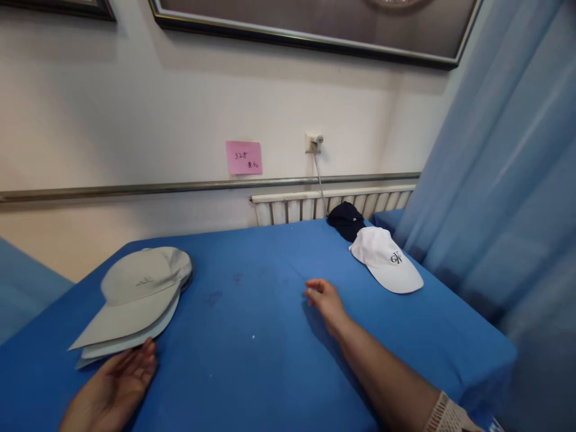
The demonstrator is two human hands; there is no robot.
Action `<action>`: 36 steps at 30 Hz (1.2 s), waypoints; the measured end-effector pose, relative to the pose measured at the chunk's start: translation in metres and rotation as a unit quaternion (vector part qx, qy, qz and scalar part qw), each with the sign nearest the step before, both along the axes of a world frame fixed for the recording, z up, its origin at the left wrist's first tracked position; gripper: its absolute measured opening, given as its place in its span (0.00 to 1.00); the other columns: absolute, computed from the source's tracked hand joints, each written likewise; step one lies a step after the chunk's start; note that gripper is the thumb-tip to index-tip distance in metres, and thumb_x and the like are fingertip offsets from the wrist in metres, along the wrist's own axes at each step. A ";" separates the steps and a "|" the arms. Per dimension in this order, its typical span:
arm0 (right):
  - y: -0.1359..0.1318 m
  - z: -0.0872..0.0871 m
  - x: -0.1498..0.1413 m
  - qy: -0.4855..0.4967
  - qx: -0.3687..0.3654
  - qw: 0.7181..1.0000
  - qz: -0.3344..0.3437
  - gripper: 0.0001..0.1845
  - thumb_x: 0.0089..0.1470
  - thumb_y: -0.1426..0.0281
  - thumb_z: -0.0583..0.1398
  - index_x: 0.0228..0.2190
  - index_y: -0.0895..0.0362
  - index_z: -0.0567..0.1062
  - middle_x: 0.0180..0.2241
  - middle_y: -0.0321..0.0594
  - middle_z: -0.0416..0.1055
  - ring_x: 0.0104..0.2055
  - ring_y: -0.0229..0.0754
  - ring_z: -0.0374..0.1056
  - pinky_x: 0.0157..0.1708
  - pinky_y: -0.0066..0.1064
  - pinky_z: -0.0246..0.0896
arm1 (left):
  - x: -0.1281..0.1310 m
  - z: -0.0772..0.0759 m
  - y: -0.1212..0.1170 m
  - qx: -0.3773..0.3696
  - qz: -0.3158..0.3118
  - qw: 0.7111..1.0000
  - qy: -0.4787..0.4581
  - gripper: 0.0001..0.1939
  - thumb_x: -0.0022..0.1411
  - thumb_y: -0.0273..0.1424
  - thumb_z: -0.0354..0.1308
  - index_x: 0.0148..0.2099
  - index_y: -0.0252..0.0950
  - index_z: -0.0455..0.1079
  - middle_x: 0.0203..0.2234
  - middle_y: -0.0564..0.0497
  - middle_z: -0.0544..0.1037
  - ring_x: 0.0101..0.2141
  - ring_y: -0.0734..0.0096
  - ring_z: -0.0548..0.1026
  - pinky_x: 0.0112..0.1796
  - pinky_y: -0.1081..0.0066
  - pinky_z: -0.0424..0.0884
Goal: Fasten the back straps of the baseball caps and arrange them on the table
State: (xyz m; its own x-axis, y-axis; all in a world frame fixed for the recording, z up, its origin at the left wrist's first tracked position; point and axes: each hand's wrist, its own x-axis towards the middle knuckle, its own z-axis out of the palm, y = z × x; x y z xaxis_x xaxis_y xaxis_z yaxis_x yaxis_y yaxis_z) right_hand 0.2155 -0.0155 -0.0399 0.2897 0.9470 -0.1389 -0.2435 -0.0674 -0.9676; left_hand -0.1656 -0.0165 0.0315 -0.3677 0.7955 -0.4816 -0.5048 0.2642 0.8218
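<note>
At the left, a stack of caps [139,279] lies on the blue-covered table [252,384]. The top one is light grey with a small mark on its front, and paler brims show beneath it. My left hand [119,381] is palm up beside the lower brims, fingers loosely curled and apart; whether it touches them I cannot tell. Over the middle right of the table, my right hand [327,305] is slightly blurred, with its fingers bent and apart and nothing visible in them. A white cap [382,258] with dark letters rests to its right, and a black cap [345,220] lies behind that.
A radiator [292,211] and a metal rail [189,188] run along the wall behind the table. A cord hangs from a plug in the socket [311,143]. Near it is a pink note [243,158]. Blue curtains [508,168] hang close along the right side.
</note>
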 end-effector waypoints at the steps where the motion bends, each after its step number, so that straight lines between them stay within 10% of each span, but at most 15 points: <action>1: 0.000 0.001 0.020 -0.036 0.002 0.998 -0.045 0.20 0.44 0.66 0.62 0.42 0.56 0.71 0.44 0.47 0.71 0.45 0.49 0.69 0.43 0.41 0.64 | 0.009 -0.003 -0.003 -0.007 -0.006 1.000 0.000 0.15 0.62 0.17 0.46 0.41 0.39 0.70 0.24 0.54 0.79 0.21 0.72 0.78 0.21 0.77 0.77; 6: 0.008 0.013 0.133 -0.445 -0.059 0.824 -0.345 0.35 0.49 0.65 0.60 0.57 0.61 0.61 0.63 0.60 0.51 0.64 0.61 0.49 0.58 0.51 0.50 | 0.078 -0.006 -0.013 -0.012 -0.176 0.984 0.027 0.11 0.54 0.15 0.58 0.37 0.34 0.74 0.28 0.48 0.80 0.24 0.70 0.77 0.23 0.76 0.76; 9: 0.013 0.018 0.180 -0.539 -0.206 0.753 -0.317 0.39 0.50 0.63 0.60 0.60 0.64 0.57 0.64 0.62 0.49 0.65 0.65 0.45 0.57 0.53 0.48 | 0.122 -0.008 -0.012 0.010 -0.286 0.956 0.063 0.11 0.50 0.21 0.66 0.39 0.33 0.74 0.30 0.47 0.80 0.26 0.70 0.77 0.24 0.76 0.74; 14: 0.009 0.014 0.207 -0.563 -0.211 0.765 -0.230 0.16 0.52 0.73 0.56 0.42 0.60 0.77 0.45 0.56 0.73 0.53 0.60 0.64 0.52 0.51 0.53 | 0.172 -0.026 -0.002 0.060 -0.389 0.909 0.138 0.10 0.49 0.27 0.67 0.36 0.33 0.72 0.28 0.47 0.79 0.22 0.72 0.73 0.21 0.76 0.68; 19: 0.004 0.012 0.188 -0.582 -0.134 0.778 -0.198 0.19 0.55 0.75 0.51 0.45 0.59 0.76 0.45 0.51 0.74 0.52 0.52 0.67 0.53 0.43 0.55 | 0.185 -0.043 0.006 0.118 -0.365 0.908 0.170 0.10 0.48 0.27 0.66 0.35 0.34 0.71 0.25 0.49 0.78 0.22 0.71 0.74 0.22 0.74 0.68; 26: 0.015 0.028 0.105 -0.447 0.238 0.860 -0.061 0.17 0.57 0.71 0.53 0.45 0.53 0.76 0.46 0.40 0.75 0.48 0.46 0.69 0.50 0.38 0.62 | 0.171 -0.039 0.014 0.123 -0.327 0.937 0.006 0.16 0.55 0.32 0.66 0.45 0.34 0.71 0.43 0.42 0.79 0.37 0.64 0.79 0.38 0.68 0.75; 32: 0.052 0.033 0.048 -0.536 0.236 0.808 0.062 0.18 0.54 0.79 0.53 0.41 0.51 0.77 0.46 0.41 0.75 0.50 0.46 0.68 0.52 0.41 0.60 | 0.150 -0.027 0.022 0.137 -0.350 0.897 -0.234 0.07 0.64 0.27 0.56 0.42 0.31 0.72 0.33 0.46 0.80 0.35 0.66 0.79 0.40 0.66 0.76; 36: 0.048 0.032 0.016 -0.560 0.220 0.796 -0.070 0.20 0.54 0.80 0.52 0.47 0.57 0.72 0.52 0.51 0.67 0.55 0.50 0.63 0.53 0.46 0.58 | 0.149 -0.027 0.024 0.107 -0.301 0.926 -0.203 0.10 0.61 0.16 0.54 0.43 0.28 0.72 0.35 0.43 0.80 0.35 0.66 0.80 0.40 0.69 0.77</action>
